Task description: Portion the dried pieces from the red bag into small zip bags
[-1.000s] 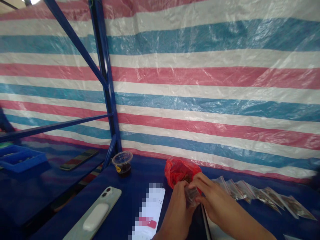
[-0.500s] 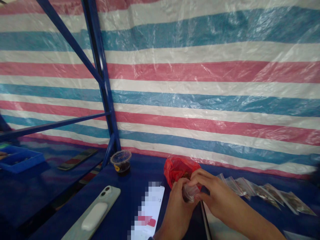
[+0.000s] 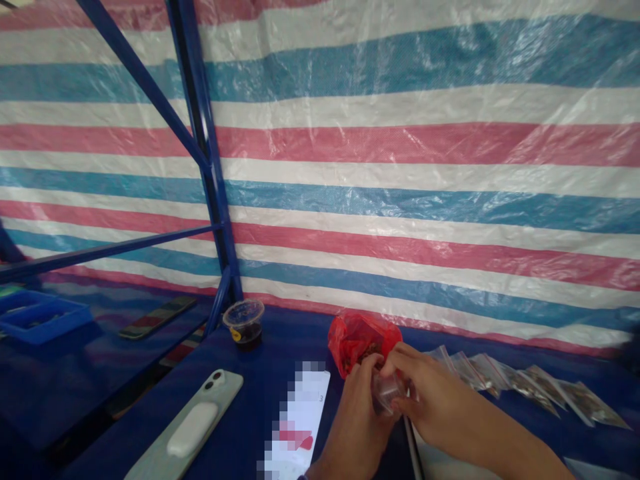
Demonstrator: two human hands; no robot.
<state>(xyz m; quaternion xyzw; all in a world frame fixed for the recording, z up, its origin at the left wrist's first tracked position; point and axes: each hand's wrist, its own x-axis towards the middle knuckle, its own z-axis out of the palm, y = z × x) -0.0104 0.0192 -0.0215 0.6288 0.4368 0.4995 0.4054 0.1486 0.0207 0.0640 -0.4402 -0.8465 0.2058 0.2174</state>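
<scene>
Between my two hands is a small clear plastic bag (image 3: 388, 392), its mouth not clearly visible. My left hand (image 3: 361, 417) is curled around its left side, thumb and fingers closed on it. From the right, my right hand (image 3: 427, 383) pinches the bag's edge with thumb and bent fingers. Just beyond the hands lies an open red plastic bag (image 3: 347, 337) holding small reddish-brown pieces (image 3: 369, 352), partly covered by my fingers. Several clear zip bags (image 3: 535, 390) with brownish contents lie in an overlapping row to the right.
On the blue table, a lit phone screen (image 3: 303, 413) lies left of my hands. Farther left are a pale green phone (image 3: 227, 387) with a white case (image 3: 193, 430) on it and a lidded cup of dark liquid (image 3: 245, 330). A blue metal post (image 3: 213, 180) rises before striped sheeting.
Both hands have shifted slightly, and the clear bag between them is turned a little and shows more of its surface. More of the brown pieces in the red bag is visible.
</scene>
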